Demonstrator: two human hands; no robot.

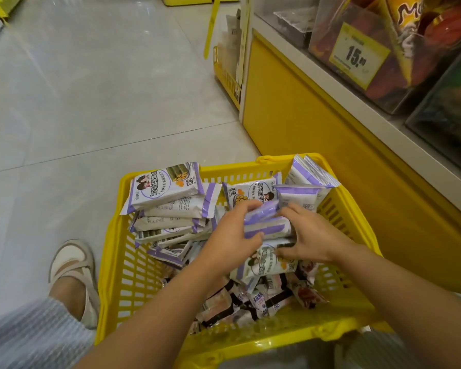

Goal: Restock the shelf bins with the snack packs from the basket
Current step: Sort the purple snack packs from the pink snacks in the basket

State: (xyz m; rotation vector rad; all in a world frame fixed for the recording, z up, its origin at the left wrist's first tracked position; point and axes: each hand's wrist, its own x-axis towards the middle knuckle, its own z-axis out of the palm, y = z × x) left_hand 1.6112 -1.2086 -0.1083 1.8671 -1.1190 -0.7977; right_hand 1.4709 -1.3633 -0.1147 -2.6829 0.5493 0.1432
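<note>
My L hand (233,235) + R hand (313,237) gripped purple-white foil snack packs (268,226), long axis L–R btwn them; clear shelf bins (397,75) lay up-right.

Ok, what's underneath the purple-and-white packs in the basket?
Smaller dark-edged packets show at the near end of the yellow basket. Whether they continue beneath the purple-and-white packs is hidden by the pile.

Pale grey floor tiles (91,102), glossy and streaked with soft overhead light, filled the view from 8 to 12 o'clock, crossed by thin grout lines. A shelf unit's yellow base panel (317,145) and white ledge (378,127) ran from 1 to 4 o'clock. A yellow wire rack (224,78) stood at its far end, near 12 o'clock.
</note>
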